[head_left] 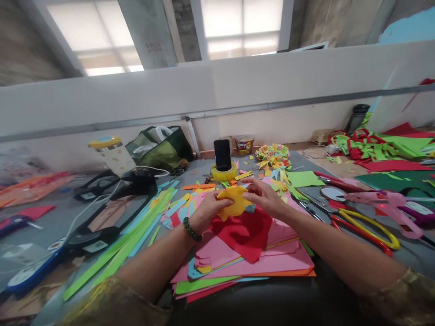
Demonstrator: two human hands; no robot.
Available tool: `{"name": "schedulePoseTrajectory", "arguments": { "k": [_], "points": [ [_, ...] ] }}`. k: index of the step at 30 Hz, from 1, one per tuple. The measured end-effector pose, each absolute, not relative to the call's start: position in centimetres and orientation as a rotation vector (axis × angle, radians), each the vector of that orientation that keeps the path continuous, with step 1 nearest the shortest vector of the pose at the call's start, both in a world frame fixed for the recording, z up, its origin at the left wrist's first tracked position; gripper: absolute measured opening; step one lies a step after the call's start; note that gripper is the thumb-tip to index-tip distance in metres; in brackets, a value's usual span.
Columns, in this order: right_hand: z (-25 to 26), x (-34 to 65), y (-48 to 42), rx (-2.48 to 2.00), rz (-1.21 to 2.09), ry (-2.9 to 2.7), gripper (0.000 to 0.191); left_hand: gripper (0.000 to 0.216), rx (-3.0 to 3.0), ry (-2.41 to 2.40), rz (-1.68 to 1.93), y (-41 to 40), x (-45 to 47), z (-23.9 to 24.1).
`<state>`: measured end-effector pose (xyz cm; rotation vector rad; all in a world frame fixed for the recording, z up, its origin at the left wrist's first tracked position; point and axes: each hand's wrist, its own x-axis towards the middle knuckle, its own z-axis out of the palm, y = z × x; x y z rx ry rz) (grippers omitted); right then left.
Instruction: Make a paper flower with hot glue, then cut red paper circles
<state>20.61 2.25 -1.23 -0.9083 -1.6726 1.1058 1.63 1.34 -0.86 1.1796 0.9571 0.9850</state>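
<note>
Both hands, the left hand [208, 211] and right hand [264, 195], pinched a yellow paper piece [234, 201] above the stacked coloured sheets [272, 260]. Shaping it cleanly probably called for even pressure from both sides.

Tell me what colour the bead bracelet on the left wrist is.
Dark green: the bracelet shows best in the head view, beside the left hand.

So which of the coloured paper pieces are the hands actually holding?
The yellow piece, pinched between the left hand and right hand. The red sheet and pink sheets lie on the stack below.
</note>
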Motion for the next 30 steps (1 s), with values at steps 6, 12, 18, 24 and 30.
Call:
{"name": "schedulePoseTrajectory", "arguments": {
  "k": [6, 12, 18, 24, 30],
  "points": [
    [-1.2, 20.8, 2.4, -0.941, 1.168, -1.629, 0.048, 0.039, 1.173, 0.957, 0.987, 1.5, 1.5, -0.9],
    [-1.4, 20.7, 2.2, -0.951, 1.215, -1.668, 0.049, 0.045, 1.155, 0.928, 0.986, 1.4, 1.3, -0.5],
    [-0.8, 20.3, 1.5, -0.933, 1.473, -1.682, 0.047, 0.040, 1.166, 0.876, 1.085, 1.0, 1.5, 0.4],
    [-0.7, 20.3, 0.4, -0.771, 1.692, -2.140, 0.050, 0.034, 0.920, 0.982, 1.401, 1.6, 0.4, 3.1],
    [0.1, 20.8, -0.2, -0.663, 1.951, -2.422, 0.039, 0.023, 0.803, 1.219, 1.359, 2.2, -0.8, 5.7]
  ]
}}
